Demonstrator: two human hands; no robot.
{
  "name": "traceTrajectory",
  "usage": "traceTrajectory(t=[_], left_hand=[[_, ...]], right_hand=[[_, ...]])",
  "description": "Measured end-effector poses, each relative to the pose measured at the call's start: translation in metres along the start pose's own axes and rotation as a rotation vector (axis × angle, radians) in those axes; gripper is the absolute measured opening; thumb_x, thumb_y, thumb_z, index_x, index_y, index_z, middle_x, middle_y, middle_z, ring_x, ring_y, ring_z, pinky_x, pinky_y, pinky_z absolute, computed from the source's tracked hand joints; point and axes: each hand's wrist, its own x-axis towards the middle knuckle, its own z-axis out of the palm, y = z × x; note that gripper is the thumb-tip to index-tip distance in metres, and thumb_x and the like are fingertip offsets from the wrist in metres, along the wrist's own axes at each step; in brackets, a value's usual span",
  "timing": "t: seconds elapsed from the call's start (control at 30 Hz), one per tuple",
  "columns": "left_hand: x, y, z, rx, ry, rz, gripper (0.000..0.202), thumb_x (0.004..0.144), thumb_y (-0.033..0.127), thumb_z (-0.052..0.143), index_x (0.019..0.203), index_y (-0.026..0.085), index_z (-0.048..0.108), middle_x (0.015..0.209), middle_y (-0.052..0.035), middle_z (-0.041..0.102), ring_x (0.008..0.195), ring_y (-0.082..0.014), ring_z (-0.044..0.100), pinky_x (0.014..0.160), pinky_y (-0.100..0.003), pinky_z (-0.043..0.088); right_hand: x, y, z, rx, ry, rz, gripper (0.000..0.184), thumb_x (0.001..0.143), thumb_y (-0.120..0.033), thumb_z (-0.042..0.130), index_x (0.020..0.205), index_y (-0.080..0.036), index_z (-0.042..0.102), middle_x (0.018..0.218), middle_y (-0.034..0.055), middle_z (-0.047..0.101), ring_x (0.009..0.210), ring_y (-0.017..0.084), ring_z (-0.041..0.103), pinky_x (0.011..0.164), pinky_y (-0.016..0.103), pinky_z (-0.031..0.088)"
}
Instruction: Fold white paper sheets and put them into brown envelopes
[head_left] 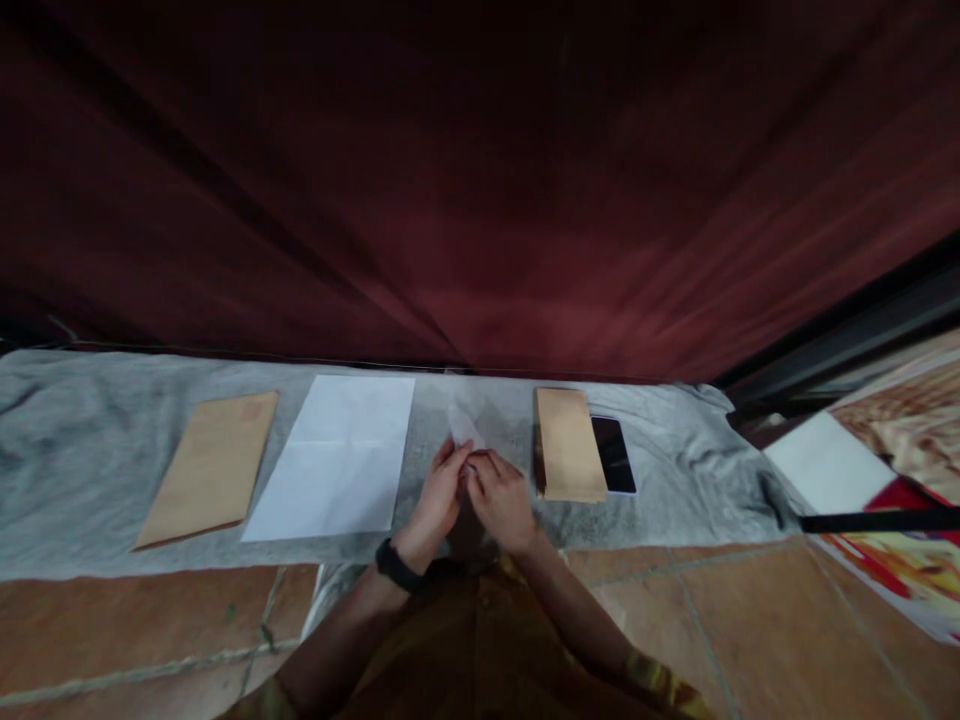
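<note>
Both hands meet at the middle of the cloth-covered surface, closed around a narrow piece of white paper (466,428). My left hand (441,492), with a dark band on the wrist, pinches the paper from the left. My right hand (504,500) grips it from the right, fingertips against the left hand's. The paper's upper end points away from me; its lower part is hidden by the fingers. Just left of the hands lies a stack or sheet of white paper (337,460) with a faint crease across it. Brown envelopes (571,445) lie in a small pile to the right.
A larger brown envelope (214,465) lies at the left on the grey cloth (67,460). Beside the right-hand pile is a dark phone (613,455). A dark red curtain (480,200) hangs behind. Printed boxes or sheets (900,560) stand at far right above the tiled floor (750,630).
</note>
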Motion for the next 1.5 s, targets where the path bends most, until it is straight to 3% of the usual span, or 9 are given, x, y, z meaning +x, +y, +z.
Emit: traceTrajectory(t=[0.13, 0.3, 0.5, 0.6, 0.77, 0.9, 1.1, 1.37, 1.5], left_hand=[[0.007, -0.005, -0.02, -0.077, -0.005, -0.1, 0.038, 0.079, 0.044, 0.066, 0.1, 0.014, 0.07, 0.096, -0.0105, 0.078, 0.084, -0.0219, 0.072, 0.077, -0.034, 0.057], [0.004, 0.001, -0.062, 0.018, -0.23, -0.232, 0.042, 0.068, 0.043, 0.073, 0.1, 0.014, 0.073, 0.082, -0.0049, 0.075, 0.073, -0.0231, 0.068, 0.068, -0.034, 0.053], [0.019, 0.011, -0.082, 0.223, -0.335, -0.158, 0.033, 0.071, 0.043, 0.07, 0.091, 0.017, 0.074, 0.081, -0.0038, 0.074, 0.074, -0.0228, 0.067, 0.067, -0.032, 0.051], [0.031, 0.01, -0.083, 0.391, -0.241, -0.013, 0.023, 0.074, 0.037, 0.067, 0.087, 0.019, 0.073, 0.079, -0.0025, 0.072, 0.075, -0.0219, 0.067, 0.068, -0.032, 0.052], [0.024, -0.005, -0.08, 0.571, 0.094, 0.194, 0.038, 0.085, 0.033, 0.062, 0.12, 0.018, 0.066, 0.09, -0.0044, 0.071, 0.078, -0.0206, 0.068, 0.076, -0.035, 0.057], [-0.01, -0.022, -0.068, 0.839, 0.204, 0.497, 0.04, 0.094, 0.027, 0.052, 0.132, 0.019, 0.061, 0.135, -0.0159, 0.062, 0.123, -0.029, 0.06, 0.106, -0.049, 0.05], [-0.049, -0.048, -0.036, 1.205, -0.16, 0.685, 0.05, 0.102, 0.03, 0.043, 0.152, 0.02, 0.044, 0.164, -0.0118, 0.038, 0.153, -0.0277, 0.031, 0.122, -0.051, 0.034], [-0.05, -0.049, -0.035, 1.403, -0.24, 0.725, 0.065, 0.101, 0.052, 0.047, 0.157, 0.021, 0.038, 0.167, -0.0111, 0.031, 0.156, -0.0298, 0.024, 0.126, -0.053, 0.023], [-0.049, -0.05, -0.035, 1.4, -0.253, 0.703, 0.065, 0.1, 0.052, 0.049, 0.157, 0.021, 0.038, 0.166, -0.011, 0.034, 0.155, -0.0294, 0.026, 0.126, -0.053, 0.022]], right_hand=[[-0.018, 0.005, 0.012, 0.15, -0.041, -0.1, 0.031, 0.102, -0.031, 0.051, 0.129, -0.022, 0.063, 0.131, 0.0079, 0.068, 0.122, 0.02, 0.062, 0.109, 0.033, 0.049], [-0.012, 0.049, 0.012, 0.32, 0.211, 0.263, 0.046, 0.099, -0.034, 0.052, 0.142, -0.019, 0.055, 0.143, 0.0138, 0.058, 0.132, 0.025, 0.056, 0.111, 0.044, 0.048], [0.004, 0.076, 0.024, 0.676, -0.114, 0.574, 0.023, 0.087, -0.037, 0.061, 0.094, -0.02, 0.074, 0.081, 0.0013, 0.073, 0.074, 0.019, 0.07, 0.06, 0.027, 0.059], [0.002, 0.075, 0.031, 0.642, -0.108, 0.614, 0.022, 0.088, -0.036, 0.058, 0.089, -0.02, 0.072, 0.076, 0.0003, 0.07, 0.067, 0.018, 0.069, 0.051, 0.023, 0.055], [-0.003, 0.073, 0.035, 0.524, -0.018, 0.691, 0.026, 0.093, -0.034, 0.051, 0.1, -0.017, 0.07, 0.09, 0.0043, 0.073, 0.064, 0.016, 0.07, 0.049, 0.021, 0.053], [-0.003, 0.072, 0.038, 0.436, -0.023, 0.723, 0.027, 0.096, -0.031, 0.048, 0.104, -0.016, 0.069, 0.089, 0.0054, 0.075, 0.054, 0.014, 0.068, 0.046, 0.019, 0.049], [-0.002, 0.069, 0.04, 0.297, -0.084, 0.7, 0.025, 0.099, -0.027, 0.046, 0.104, -0.017, 0.069, 0.082, 0.0038, 0.076, 0.052, 0.013, 0.068, 0.049, 0.018, 0.047], [-0.013, 0.06, 0.029, -0.241, -0.082, 0.468, 0.024, 0.101, -0.025, 0.051, 0.111, -0.013, 0.069, 0.096, 0.017, 0.076, 0.093, 0.029, 0.074, 0.084, 0.037, 0.056], [-0.008, 0.045, 0.034, -0.187, -0.037, 0.177, 0.036, 0.105, -0.027, 0.041, 0.131, -0.013, 0.063, 0.13, 0.0168, 0.068, 0.123, 0.026, 0.063, 0.105, 0.04, 0.05]])
